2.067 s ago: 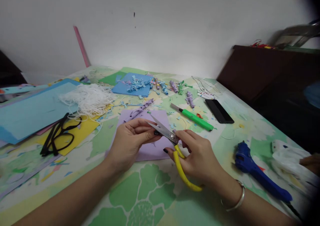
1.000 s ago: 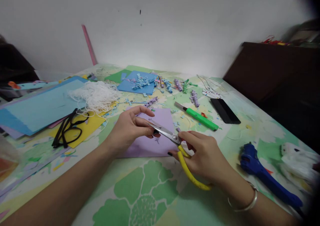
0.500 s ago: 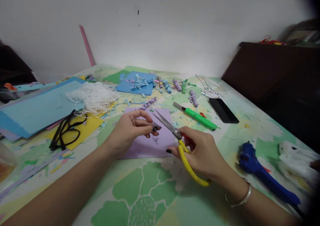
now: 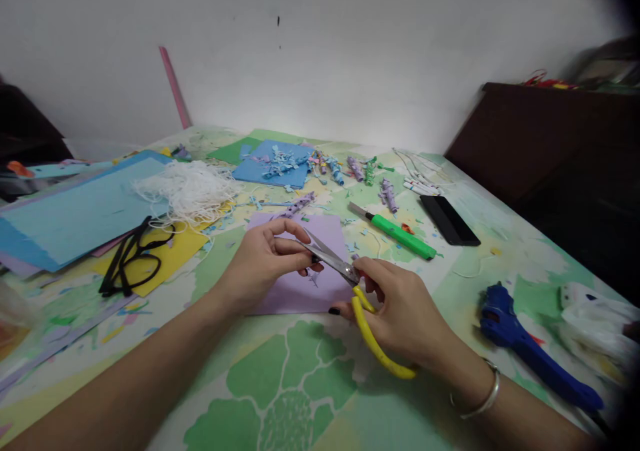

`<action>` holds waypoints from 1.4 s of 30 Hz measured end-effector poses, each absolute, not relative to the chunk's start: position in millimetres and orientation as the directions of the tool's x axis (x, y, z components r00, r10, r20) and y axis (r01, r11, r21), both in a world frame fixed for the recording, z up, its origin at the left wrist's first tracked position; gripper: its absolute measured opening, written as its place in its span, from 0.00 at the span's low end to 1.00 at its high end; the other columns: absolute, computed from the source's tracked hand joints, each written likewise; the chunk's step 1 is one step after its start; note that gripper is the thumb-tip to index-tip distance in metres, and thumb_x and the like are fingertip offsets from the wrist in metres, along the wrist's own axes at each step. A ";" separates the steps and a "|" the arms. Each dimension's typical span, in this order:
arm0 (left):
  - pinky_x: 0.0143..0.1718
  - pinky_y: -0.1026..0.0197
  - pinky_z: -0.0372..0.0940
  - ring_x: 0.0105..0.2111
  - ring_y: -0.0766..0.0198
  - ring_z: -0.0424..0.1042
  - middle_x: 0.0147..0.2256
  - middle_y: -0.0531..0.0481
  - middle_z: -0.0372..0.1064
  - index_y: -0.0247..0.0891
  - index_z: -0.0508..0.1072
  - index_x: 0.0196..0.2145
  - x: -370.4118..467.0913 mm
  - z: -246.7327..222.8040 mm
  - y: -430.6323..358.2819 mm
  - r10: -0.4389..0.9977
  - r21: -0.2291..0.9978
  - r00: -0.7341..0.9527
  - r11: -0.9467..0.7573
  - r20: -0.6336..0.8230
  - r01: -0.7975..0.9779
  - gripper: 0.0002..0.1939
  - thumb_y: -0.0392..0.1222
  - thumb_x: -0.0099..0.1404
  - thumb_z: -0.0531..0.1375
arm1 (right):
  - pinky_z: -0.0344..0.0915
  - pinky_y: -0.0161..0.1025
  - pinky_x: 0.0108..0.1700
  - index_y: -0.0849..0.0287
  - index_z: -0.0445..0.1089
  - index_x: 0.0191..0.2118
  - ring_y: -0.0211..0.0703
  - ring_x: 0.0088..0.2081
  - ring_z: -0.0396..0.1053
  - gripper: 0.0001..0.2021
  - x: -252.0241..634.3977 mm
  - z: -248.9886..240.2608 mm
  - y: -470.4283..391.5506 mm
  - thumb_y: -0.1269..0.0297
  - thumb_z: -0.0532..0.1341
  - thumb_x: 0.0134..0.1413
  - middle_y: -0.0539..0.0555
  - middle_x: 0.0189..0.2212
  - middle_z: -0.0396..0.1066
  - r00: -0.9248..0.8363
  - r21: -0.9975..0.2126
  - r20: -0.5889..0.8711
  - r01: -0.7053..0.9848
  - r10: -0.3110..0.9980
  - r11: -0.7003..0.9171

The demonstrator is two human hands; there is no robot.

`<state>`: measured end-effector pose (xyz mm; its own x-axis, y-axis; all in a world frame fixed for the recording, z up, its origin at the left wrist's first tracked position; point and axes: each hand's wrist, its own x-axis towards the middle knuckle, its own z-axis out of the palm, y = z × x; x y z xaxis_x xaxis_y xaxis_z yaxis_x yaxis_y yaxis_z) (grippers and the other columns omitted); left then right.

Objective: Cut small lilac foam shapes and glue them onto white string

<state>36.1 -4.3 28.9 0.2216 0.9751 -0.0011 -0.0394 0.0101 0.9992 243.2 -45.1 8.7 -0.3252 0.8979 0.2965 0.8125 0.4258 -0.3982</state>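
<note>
Yellow-handled scissors (image 4: 369,324) are in my right hand (image 4: 407,308), with fingers through and around the handles. Their metal blades stand slightly apart and reach left to the fingertips of my left hand (image 4: 273,254). My left thumb and fingers are pinched together; what lies between them is too small and covered to make out. Beneath both hands is a purple sheet (image 4: 285,298), with a small dark cut scrap (image 4: 313,278) on it. Just beyond my left hand rests a rolled purple paper piece (image 4: 299,204).
A green cutter knife (image 4: 403,236) and a black phone (image 4: 449,220) lie right of the sheet. A blue glue gun (image 4: 535,351) is nearer on the right. Leftward are black glasses (image 4: 131,261), white string (image 4: 190,191) and blue sheets (image 4: 85,214). Several paper rolls lie behind.
The scissors have moved left and tilted, so their blades now overlap my left fingertips. My left hand has stayed nearly in place, still pinched.
</note>
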 end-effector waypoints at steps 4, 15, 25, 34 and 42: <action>0.25 0.66 0.64 0.24 0.62 0.76 0.22 0.49 0.77 0.38 0.67 0.29 36.0 28.6 -4.3 0.975 0.999 0.222 -0.008 0.015 -0.034 0.11 0.29 0.51 0.64 | 0.51 0.35 0.28 0.57 0.67 0.37 0.38 0.26 0.60 0.15 243.2 7.9 -45.1 0.53 0.65 0.48 0.51 0.28 0.66 -0.332 -0.390 0.302 0.812 0.893 0.434; 0.25 0.68 0.62 0.23 0.65 0.74 0.22 0.50 0.78 0.38 0.65 0.33 35.6 29.2 -4.1 0.972 1.000 0.235 -0.005 0.007 -0.006 0.13 0.29 0.52 0.64 | 0.51 0.36 0.28 0.59 0.69 0.38 0.39 0.25 0.59 0.15 242.8 6.9 -45.4 0.53 0.63 0.51 0.51 0.26 0.65 -0.326 -0.383 0.309 0.817 0.893 0.431; 0.24 0.70 0.61 0.23 0.66 0.74 0.21 0.55 0.76 0.38 0.64 0.34 31.4 26.7 -0.2 0.976 0.998 0.213 -0.028 0.039 -0.056 0.16 0.28 0.50 0.64 | 0.49 0.34 0.28 0.59 0.68 0.32 0.37 0.24 0.57 0.12 243.7 9.3 -45.3 0.58 0.67 0.47 0.48 0.23 0.62 -0.331 -0.422 0.338 0.783 0.881 0.457; 0.27 0.70 0.64 0.23 0.68 0.74 0.21 0.56 0.75 0.37 0.64 0.34 31.1 23.6 0.5 0.977 0.992 0.208 -0.025 0.050 -0.123 0.16 0.28 0.50 0.65 | 0.48 0.33 0.27 0.59 0.65 0.29 0.35 0.22 0.55 0.10 243.3 12.1 -46.0 0.61 0.66 0.47 0.46 0.20 0.59 -0.341 -0.428 0.352 0.770 0.871 0.474; 0.32 0.66 0.68 0.25 0.67 0.74 0.23 0.57 0.75 0.39 0.61 0.41 36.4 18.2 -0.9 0.964 0.984 0.261 -0.001 0.048 -0.179 0.24 0.26 0.49 0.66 | 0.48 0.33 0.26 0.59 0.67 0.32 0.34 0.22 0.53 0.13 243.7 11.0 -45.3 0.55 0.66 0.48 0.46 0.21 0.60 -0.325 -0.444 0.331 0.774 0.886 0.450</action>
